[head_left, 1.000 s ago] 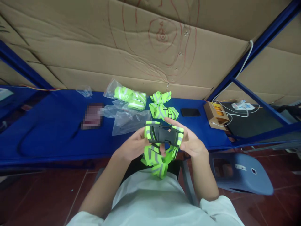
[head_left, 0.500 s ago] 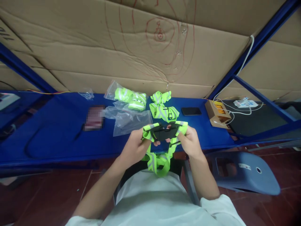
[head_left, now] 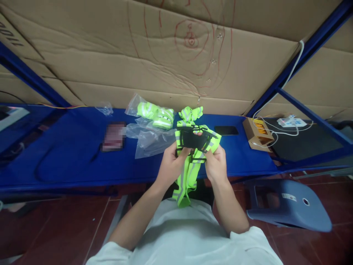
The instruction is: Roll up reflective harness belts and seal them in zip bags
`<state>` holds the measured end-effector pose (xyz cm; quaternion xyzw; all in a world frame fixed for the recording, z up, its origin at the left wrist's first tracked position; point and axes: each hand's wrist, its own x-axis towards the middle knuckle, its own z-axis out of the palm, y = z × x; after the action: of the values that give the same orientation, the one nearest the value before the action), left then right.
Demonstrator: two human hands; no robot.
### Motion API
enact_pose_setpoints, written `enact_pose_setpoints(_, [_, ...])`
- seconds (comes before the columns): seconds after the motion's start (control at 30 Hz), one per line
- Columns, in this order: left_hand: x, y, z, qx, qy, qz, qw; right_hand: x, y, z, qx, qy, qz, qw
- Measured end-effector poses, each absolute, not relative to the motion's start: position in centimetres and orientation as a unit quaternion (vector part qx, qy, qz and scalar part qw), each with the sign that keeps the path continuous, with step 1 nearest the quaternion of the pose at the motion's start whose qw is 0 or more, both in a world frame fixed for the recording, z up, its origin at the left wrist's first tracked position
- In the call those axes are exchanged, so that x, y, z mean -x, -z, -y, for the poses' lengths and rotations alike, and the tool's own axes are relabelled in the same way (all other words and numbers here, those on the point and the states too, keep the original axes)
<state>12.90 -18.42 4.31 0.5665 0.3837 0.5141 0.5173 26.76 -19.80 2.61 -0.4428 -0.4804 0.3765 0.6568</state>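
Between both hands, above the blue table's front edge, I hold a neon-yellow reflective strap (head_left: 183,180) with grey stripes and a black panel (head_left: 194,140). My left hand (head_left: 172,163) is closed on its left side, thumb on the black panel. Closed on the right side is my right hand (head_left: 216,163); most fingers of both hands are hidden behind the straps. Loose lengths hang down towards my lap. Just beyond lies another bundled reflective strap (head_left: 190,113), partly covered by the held one. Further left, rolled reflective straps (head_left: 162,118) lie in or on clear plastic bags (head_left: 153,143).
On the blue table (head_left: 68,154) lie a blurred-out flat item (head_left: 113,136) at left and a dark phone (head_left: 226,130) at right. An open cardboard box (head_left: 257,136) with yellow contents stands by white cables. A grey-blue stool (head_left: 295,204) is at right; cardboard (head_left: 110,48) lines the back.
My hands have lifted the strap slightly away from me and moved closer together. Its black panel now faces up more fully, and the hanging lengths are drawn together.
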Motion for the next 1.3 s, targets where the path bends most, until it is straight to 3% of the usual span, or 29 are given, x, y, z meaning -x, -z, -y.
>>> enact_pose_setpoints(0.17, [-13.7,-4.0,18.7,-0.581,-0.505,-0.370,0.520,-28.2,-1.6,20.2,0.509,-0.326,0.485,0.632])
enact_pose_setpoints(0.47, [-12.9,-3.5,19.1,-0.605,-0.388,-0.311,0.622,-28.2,-1.4,21.2,0.478,-0.328,0.506,0.639])
enact_pose_setpoints(0.57, [-13.2,-3.0,19.0,-0.596,-0.408,-0.328,0.609,-28.9,-2.0,21.4,0.480,-0.326,0.532,0.616])
enact_pose_setpoints(0.83, [-13.2,-0.6,17.4,-0.481,-0.382,-0.360,0.702,-34.2,-5.0,21.0,0.364,-0.569,0.608,0.417])
enact_pose_setpoints(1.0, [-13.4,0.2,18.4,-0.437,-0.347,-0.343,0.756,-33.6,-4.7,20.8,0.504,-0.459,0.611,0.403])
enact_pose_setpoints(1.17, [-13.9,1.6,19.4,-0.298,-0.289,-0.268,0.869,-33.8,-6.0,20.0,0.503,-0.361,0.687,0.381])
enact_pose_setpoints(1.3, [-14.1,1.5,19.1,-0.316,-0.258,-0.220,0.886,-34.5,-6.5,19.8,0.493,-0.267,0.761,0.326])
